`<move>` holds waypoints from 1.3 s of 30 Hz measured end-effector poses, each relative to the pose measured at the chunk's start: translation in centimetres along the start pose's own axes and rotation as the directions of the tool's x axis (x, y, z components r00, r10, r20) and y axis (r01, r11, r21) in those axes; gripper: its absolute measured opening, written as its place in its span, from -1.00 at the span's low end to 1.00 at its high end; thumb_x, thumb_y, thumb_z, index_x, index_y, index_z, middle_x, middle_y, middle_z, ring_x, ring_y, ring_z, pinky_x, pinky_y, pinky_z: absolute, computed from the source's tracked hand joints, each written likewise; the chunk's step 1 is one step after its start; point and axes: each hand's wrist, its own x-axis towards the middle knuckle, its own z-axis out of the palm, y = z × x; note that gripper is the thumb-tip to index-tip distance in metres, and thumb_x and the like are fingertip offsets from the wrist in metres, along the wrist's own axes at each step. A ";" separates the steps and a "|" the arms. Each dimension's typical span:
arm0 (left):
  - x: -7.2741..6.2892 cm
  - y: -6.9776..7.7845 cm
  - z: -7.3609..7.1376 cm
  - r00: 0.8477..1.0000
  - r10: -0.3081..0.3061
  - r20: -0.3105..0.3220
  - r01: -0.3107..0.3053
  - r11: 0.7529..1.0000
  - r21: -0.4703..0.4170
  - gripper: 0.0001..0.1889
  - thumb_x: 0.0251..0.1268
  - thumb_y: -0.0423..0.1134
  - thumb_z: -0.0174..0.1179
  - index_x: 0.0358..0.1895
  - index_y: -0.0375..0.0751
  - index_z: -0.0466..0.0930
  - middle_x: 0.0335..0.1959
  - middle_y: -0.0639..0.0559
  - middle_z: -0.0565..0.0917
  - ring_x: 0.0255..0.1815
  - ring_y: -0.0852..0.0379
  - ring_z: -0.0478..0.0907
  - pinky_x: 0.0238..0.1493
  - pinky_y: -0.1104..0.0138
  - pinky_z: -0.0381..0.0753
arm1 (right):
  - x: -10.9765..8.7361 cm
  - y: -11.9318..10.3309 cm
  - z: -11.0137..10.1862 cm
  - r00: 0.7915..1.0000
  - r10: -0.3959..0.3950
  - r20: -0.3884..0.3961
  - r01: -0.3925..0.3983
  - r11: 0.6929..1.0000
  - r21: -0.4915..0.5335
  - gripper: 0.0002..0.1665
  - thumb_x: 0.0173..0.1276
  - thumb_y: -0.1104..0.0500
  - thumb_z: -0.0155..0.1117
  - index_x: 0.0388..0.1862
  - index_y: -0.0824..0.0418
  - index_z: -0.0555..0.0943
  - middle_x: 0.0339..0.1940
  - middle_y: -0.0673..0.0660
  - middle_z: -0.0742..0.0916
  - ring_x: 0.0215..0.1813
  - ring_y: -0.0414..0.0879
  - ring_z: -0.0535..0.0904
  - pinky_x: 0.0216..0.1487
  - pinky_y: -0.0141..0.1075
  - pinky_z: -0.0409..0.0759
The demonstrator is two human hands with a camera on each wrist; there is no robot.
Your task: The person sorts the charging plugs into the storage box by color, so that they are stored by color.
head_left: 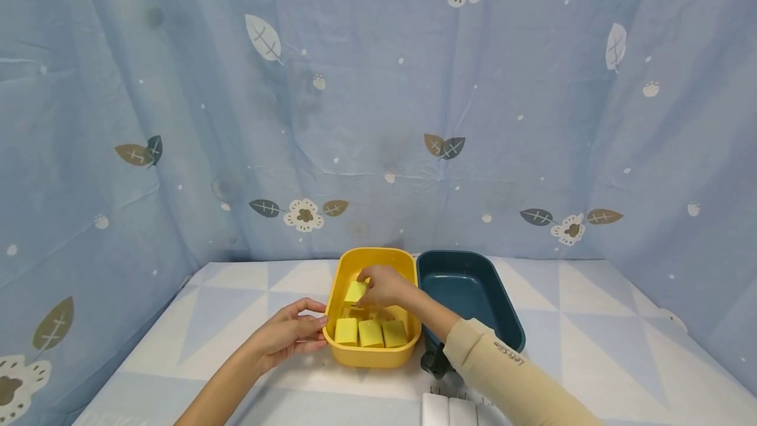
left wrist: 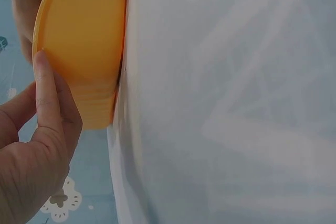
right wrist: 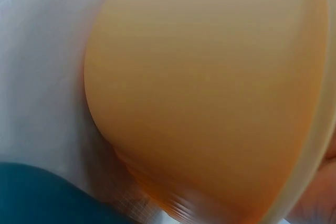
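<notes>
A yellow rectangular bin (head_left: 369, 359) stands on the table with several small pale-yellow blocks (head_left: 370, 333) inside. Three of them line its near end. My right hand (head_left: 386, 286) reaches into the bin and pinches another yellow block (head_left: 355, 292) between thumb and fingers. Extended fingertips of my left hand (head_left: 291, 334) touch the bin's left rim and outer wall; the left wrist view shows one long finger (left wrist: 47, 98) straight against the rim. In the right wrist view the bin's outer wall (right wrist: 210, 77) fills most of the picture.
To the right, a dark teal bin (head_left: 452, 294) stands beside the yellow one. A black object (head_left: 435, 361) and white blocks with thin spikes (head_left: 449, 411) are near the table's front. A blue patterned curtain (head_left: 378, 117) hangs behind the table (head_left: 591, 334).
</notes>
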 end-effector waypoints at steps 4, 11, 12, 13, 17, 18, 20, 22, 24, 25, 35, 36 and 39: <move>0.0 0.1 -0.1 1.000 -0.002 0.004 0.002 1.000 0.000 -0.58 0.46 -0.31 0.17 0.21 -0.42 0.26 -0.13 -0.19 0.63 -0.19 0.04 0.67 -0.04 0.25 0.71 | 0.1 -0.1 0.2 1.000 -0.006 0.004 0.006 1.000 0.010 -0.39 0.14 0.23 0.56 0.18 0.35 0.59 -0.27 0.09 0.70 -0.30 -0.12 0.57 -0.26 -0.33 0.64; 0.2 0.2 -0.2 1.000 0.000 0.007 0.000 1.000 0.002 -0.59 0.46 -0.30 0.17 0.20 -0.41 0.27 -0.13 -0.19 0.62 -0.19 0.05 0.66 -0.04 0.25 0.71 | 0.3 -0.2 0.2 1.000 0.011 0.019 -0.011 0.999 0.043 -0.43 0.15 0.22 0.55 0.13 0.33 0.59 -0.26 0.08 0.69 -0.27 -0.09 0.57 -0.23 -0.29 0.67; 0.1 0.3 -0.2 1.000 0.000 0.007 0.000 1.000 0.002 -0.59 0.46 -0.31 0.17 0.20 -0.41 0.26 -0.14 -0.19 0.62 -0.19 0.05 0.66 -0.04 0.25 0.71 | 0.3 -0.2 0.2 1.000 0.012 0.020 -0.013 0.999 0.046 -0.44 0.15 0.21 0.55 0.13 0.32 0.59 -0.28 0.07 0.68 -0.28 -0.09 0.56 -0.23 -0.30 0.67; 0.1 0.3 -0.2 1.000 0.002 0.010 -0.002 1.000 0.002 -0.59 0.46 -0.31 0.17 0.20 -0.41 0.27 -0.14 -0.19 0.62 -0.19 0.05 0.66 -0.04 0.25 0.71 | 0.3 -0.2 0.2 1.000 0.012 0.020 -0.013 0.999 0.049 -0.44 0.15 0.21 0.55 0.13 0.31 0.59 -0.30 0.06 0.67 -0.29 -0.09 0.55 -0.24 -0.31 0.66; 0.0 0.2 -0.2 1.000 0.011 0.020 -0.011 1.000 0.003 -0.60 0.46 -0.31 0.17 0.20 -0.40 0.27 -0.14 -0.18 0.62 -0.20 0.05 0.66 -0.04 0.24 0.71 | 0.0 -0.6 0.1 1.000 0.018 0.013 -0.019 0.998 0.058 -0.44 0.16 0.21 0.55 0.12 0.29 0.59 -0.34 0.03 0.65 -0.31 -0.09 0.54 -0.24 -0.33 0.66; 0.0 0.2 -0.2 1.000 0.012 0.023 -0.012 1.000 0.003 -0.61 0.46 -0.31 0.16 0.20 -0.40 0.27 -0.14 -0.18 0.62 -0.20 0.05 0.66 -0.03 0.24 0.71 | -0.1 -0.7 0.0 1.000 0.018 0.010 -0.019 0.998 0.061 -0.45 0.16 0.20 0.55 0.12 0.28 0.60 -0.34 0.03 0.65 -0.30 -0.09 0.54 -0.23 -0.32 0.66; 0.0 0.2 -0.2 1.000 0.011 0.023 -0.011 1.000 0.003 -0.61 0.47 -0.31 0.16 0.20 -0.40 0.28 -0.13 -0.18 0.63 -0.20 0.05 0.66 -0.03 0.24 0.71 | -0.4 -0.9 -0.1 1.000 0.016 0.005 -0.017 0.997 0.073 -0.45 0.15 0.20 0.56 0.11 0.28 0.60 -0.34 0.04 0.64 -0.30 -0.08 0.53 -0.23 -0.32 0.66; 0.0 0.2 -0.2 1.000 0.006 0.023 -0.007 1.000 0.005 -0.60 0.47 -0.31 0.15 0.21 -0.40 0.27 -0.13 -0.18 0.63 -0.19 0.05 0.66 -0.03 0.24 0.71 | -0.7 -1.0 -0.1 1.000 0.011 0.003 -0.012 0.997 0.079 -0.45 0.15 0.20 0.56 0.11 0.28 0.60 -0.34 0.04 0.64 -0.31 -0.09 0.53 -0.25 -0.33 0.66; 0.1 0.2 -0.2 1.000 0.002 0.021 -0.002 1.000 0.005 -0.60 0.47 -0.31 0.15 0.21 -0.41 0.26 -0.13 -0.18 0.63 -0.19 0.05 0.66 -0.03 0.24 0.71 | -1.0 -1.2 -0.2 1.000 0.000 0.001 0.000 0.997 0.079 -0.45 0.16 0.18 0.56 0.11 0.28 0.60 -0.36 0.04 0.63 -0.33 -0.09 0.53 -0.28 -0.35 0.65; 0.1 0.2 -0.2 1.000 0.002 0.020 -0.002 1.000 0.004 -0.60 0.47 -0.31 0.15 0.21 -0.41 0.26 -0.13 -0.19 0.63 -0.19 0.05 0.66 -0.03 0.24 0.71 | -1.2 -1.2 -0.3 1.000 -0.006 0.000 0.006 0.997 0.080 -0.45 0.16 0.18 0.56 0.11 0.28 0.60 -0.38 0.04 0.63 -0.34 -0.10 0.53 -0.30 -0.37 0.64; 0.1 0.1 -0.2 1.000 0.017 0.024 -0.017 1.000 0.008 -0.61 0.46 -0.31 0.16 0.20 -0.40 0.28 -0.13 -0.19 0.64 -0.19 0.05 0.67 -0.03 0.24 0.71 | -3.5 -1.8 -1.2 0.993 -0.115 -0.005 0.115 0.990 0.086 -0.45 0.17 0.12 0.55 0.11 0.28 0.61 -0.52 -0.02 0.62 -0.47 -0.15 0.49 -0.46 -0.42 0.53; 0.1 0.1 -0.2 1.000 0.015 0.022 -0.015 1.000 0.009 -0.61 0.46 -0.31 0.16 0.20 -0.41 0.28 -0.13 -0.20 0.64 -0.19 0.05 0.67 -0.03 0.24 0.71 | -3.8 -1.9 -1.2 0.992 -0.123 -0.004 0.123 0.988 0.091 -0.45 0.17 0.11 0.55 0.10 0.27 0.61 -0.52 -0.02 0.62 -0.47 -0.15 0.49 -0.47 -0.42 0.53; 0.1 0.0 -0.2 1.000 0.012 0.017 -0.012 1.000 0.010 -0.62 0.46 -0.32 0.16 0.18 -0.41 0.29 -0.15 -0.20 0.65 -0.20 0.05 0.67 -0.05 0.25 0.72 | -4.7 -2.1 -1.2 0.989 -0.148 0.006 0.147 0.984 0.105 -0.47 0.18 0.09 0.55 0.09 0.23 0.61 -0.51 -0.03 0.62 -0.47 -0.16 0.49 -0.44 -0.42 0.54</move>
